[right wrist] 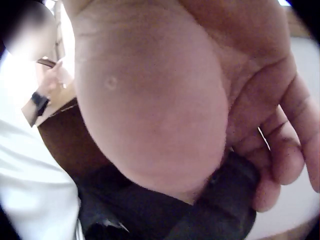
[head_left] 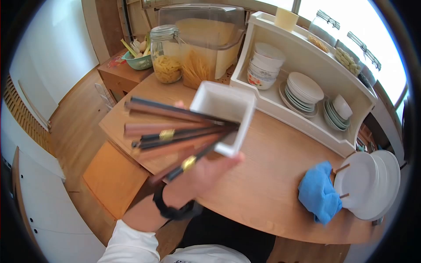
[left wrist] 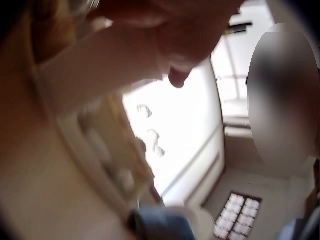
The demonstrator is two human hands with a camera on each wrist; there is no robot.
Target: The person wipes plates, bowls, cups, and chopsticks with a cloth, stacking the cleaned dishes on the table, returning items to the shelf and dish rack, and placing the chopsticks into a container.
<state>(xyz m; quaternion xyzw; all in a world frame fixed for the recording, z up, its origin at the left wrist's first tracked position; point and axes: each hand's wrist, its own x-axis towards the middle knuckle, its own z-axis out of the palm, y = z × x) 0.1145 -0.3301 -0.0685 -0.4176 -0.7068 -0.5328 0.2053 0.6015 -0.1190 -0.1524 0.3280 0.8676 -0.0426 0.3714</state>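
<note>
My left hand (head_left: 204, 175), with a black band at the wrist, grips a white rectangular holder (head_left: 211, 90) over the table. Its thumb lies along the near side, and a fingertip shows beyond the chopsticks. Several dark and reddish-brown chopsticks (head_left: 162, 141), some with gold bands, fan out of the holder toward the left. In the left wrist view the fingers and the holder's pale side (left wrist: 105, 67) are blurred. Outside the head view, my right hand (right wrist: 165, 95) hangs with loosely curled fingers near dark clothing, holding nothing.
A blue cloth (head_left: 320, 193) lies beside white plates (head_left: 357, 184) standing in a rack. Behind, a white shelf (head_left: 298, 120) carries stacked bowls (head_left: 265, 65) and plates (head_left: 305, 87). A pasta jar (head_left: 166, 57) and a clear bin (head_left: 206, 30) stand at the back; a stool (head_left: 114, 179) is left.
</note>
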